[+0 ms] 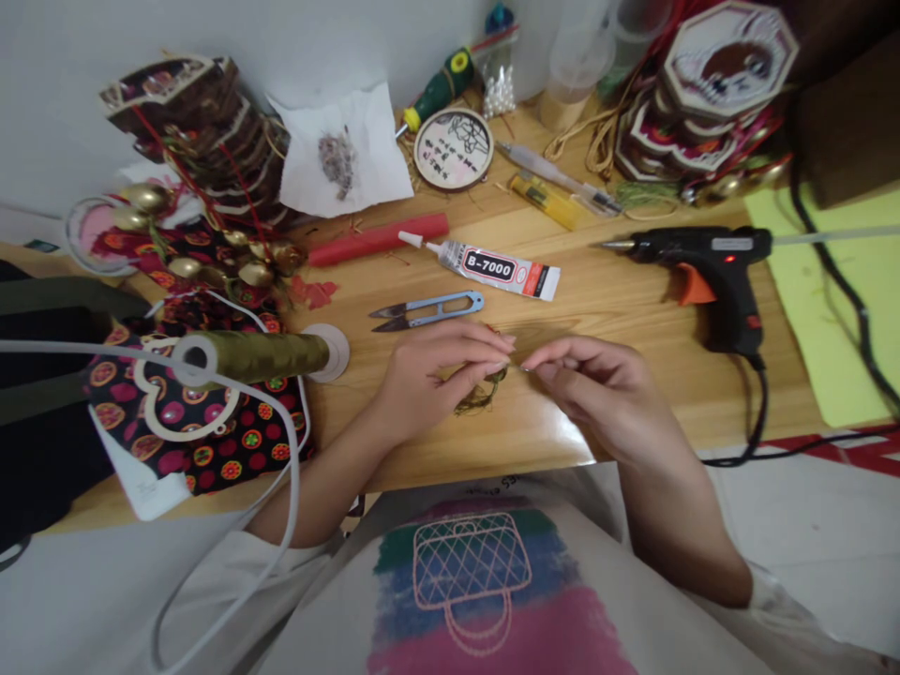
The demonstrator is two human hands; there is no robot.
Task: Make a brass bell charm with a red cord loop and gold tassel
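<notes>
My left hand (450,370) pinches a small bundle of olive-green cord (478,397), whose loops hang below the fingers over the table. Close beside it, my right hand (587,380) has thumb and forefinger pressed together; what lies between them is too small to make out. The two sets of fingertips are only a little apart. Just beyond my left hand lie blue-handled thread snips (436,307). Behind them is a B-7000 glue tube (492,269) with a white nozzle cap.
A black glue gun (717,272) with a lit red light lies right, its cable trailing off the table. An olive thread spool (271,358) rests on patterned fabric (267,450) at left. Stacked octagonal pieces (731,61), a yellow cutter (545,199) and a round embroidery hoop (454,150) stand behind.
</notes>
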